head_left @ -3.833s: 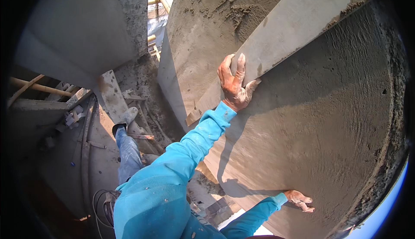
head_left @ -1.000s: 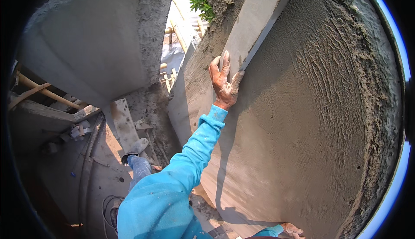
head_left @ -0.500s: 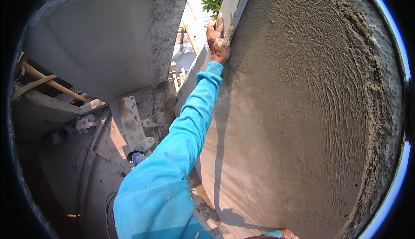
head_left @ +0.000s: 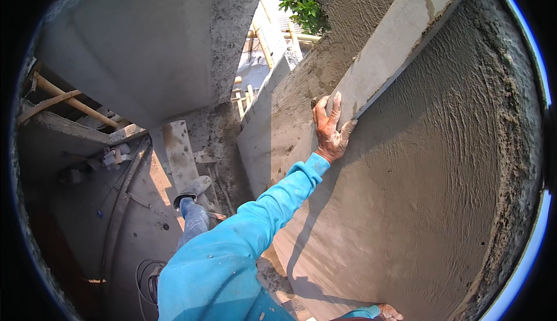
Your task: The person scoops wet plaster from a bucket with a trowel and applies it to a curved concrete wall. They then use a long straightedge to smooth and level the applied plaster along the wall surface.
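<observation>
My left hand point(head_left: 332, 127), in a blue sleeve, grips the lower end of a long grey straightedge point(head_left: 400, 37). Its thumb lies toward the right edge and the fingers reach over the end and left side. The straightedge slants up to the right across a wet mortar wall point(head_left: 383, 205), and its far end runs out of view. Rough ridges mark the mortar at the right; nearer me it is smoother. Low at the frame's bottom edge, my right hand point(head_left: 389, 312) shows only in part beside the wall, its fingers mostly cut off.
A grey panel wall point(head_left: 133, 48) stands at the left. Below, a plank point(head_left: 181, 153) lies near my booted foot point(head_left: 194, 187). A coiled cable point(head_left: 142, 280), a curved strip point(head_left: 119, 216) and bamboo poles point(head_left: 75, 109) are on the left. Green leaves point(head_left: 304, 8) show through the gap.
My left hand has moved right and down along the wall, with the straightedge's end in it. The straightedge now leans further right, and more of my leg shows. The right hand stays low.
</observation>
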`<act>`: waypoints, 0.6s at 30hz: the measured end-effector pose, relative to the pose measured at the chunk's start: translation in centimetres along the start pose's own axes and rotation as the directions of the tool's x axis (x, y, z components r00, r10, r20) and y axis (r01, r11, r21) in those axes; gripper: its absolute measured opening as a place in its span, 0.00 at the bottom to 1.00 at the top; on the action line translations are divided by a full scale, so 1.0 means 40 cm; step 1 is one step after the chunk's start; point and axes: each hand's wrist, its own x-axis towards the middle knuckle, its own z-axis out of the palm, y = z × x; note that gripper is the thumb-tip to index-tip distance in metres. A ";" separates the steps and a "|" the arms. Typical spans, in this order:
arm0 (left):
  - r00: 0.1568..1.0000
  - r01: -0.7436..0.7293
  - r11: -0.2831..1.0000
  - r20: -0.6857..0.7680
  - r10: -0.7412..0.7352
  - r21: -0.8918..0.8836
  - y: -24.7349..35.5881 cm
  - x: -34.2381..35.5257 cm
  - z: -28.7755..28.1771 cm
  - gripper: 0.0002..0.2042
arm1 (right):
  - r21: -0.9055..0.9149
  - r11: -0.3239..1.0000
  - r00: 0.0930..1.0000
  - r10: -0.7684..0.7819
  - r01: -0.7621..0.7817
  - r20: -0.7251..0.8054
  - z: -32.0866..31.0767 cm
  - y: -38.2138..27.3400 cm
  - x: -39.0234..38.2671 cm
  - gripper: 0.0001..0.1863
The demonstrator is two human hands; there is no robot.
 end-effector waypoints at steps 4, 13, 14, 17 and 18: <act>0.999 0.035 0.999 -0.034 -0.035 -0.011 -0.092 0.141 0.015 0.36 | -0.024 1.000 1.000 0.010 -0.009 0.016 -0.002 0.012 -0.016 0.35; 0.995 0.093 0.996 -0.028 -0.093 0.012 -0.166 0.277 0.014 0.35 | -0.041 0.999 1.000 0.024 -0.023 0.018 -0.015 0.034 -0.003 0.35; 0.995 0.096 0.995 -0.019 -0.096 0.030 -0.146 0.244 0.018 0.35 | -0.042 0.999 1.000 0.021 -0.021 0.016 -0.016 0.032 0.001 0.35; 0.999 0.042 0.999 -0.010 -0.042 -0.005 -0.070 0.055 0.005 0.35 | -0.050 0.999 1.000 0.003 -0.003 0.009 -0.033 0.030 0.026 0.35; 0.999 0.044 0.999 -0.022 -0.044 0.011 -0.055 0.009 -0.007 0.35 | -0.039 0.999 1.000 0.001 -0.001 0.012 -0.018 0.024 0.031 0.35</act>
